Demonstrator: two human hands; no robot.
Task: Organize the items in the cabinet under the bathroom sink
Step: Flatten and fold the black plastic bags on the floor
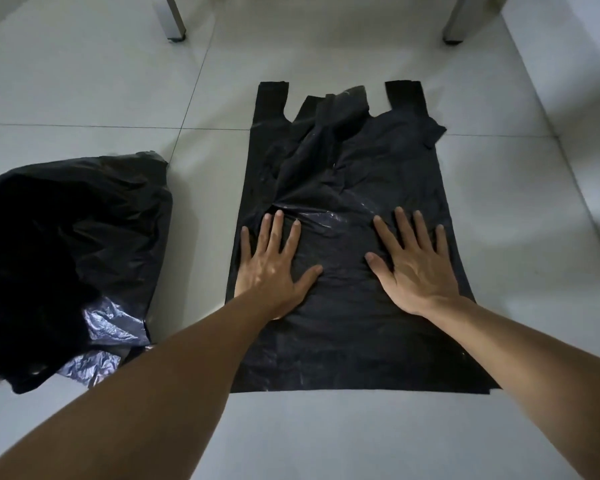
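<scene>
Black, crinkled plastic carrier bag lies spread on the pale tiled floor, with left hand and right hand pressing flat, fingers splayed, gripping nothing, apparently smoothing it for folding.

**Count of what shows on the floor**

Two hands are in view: the left hand and the right hand, each with five fingers spread. One flat black plastic bag lies spread out, with two handle loops at its far end. One crumpled heap of black plastic bags lies to the left; how many bags it holds cannot be told. Two metal legs stand at the far edge: the left leg and the right leg.
</scene>
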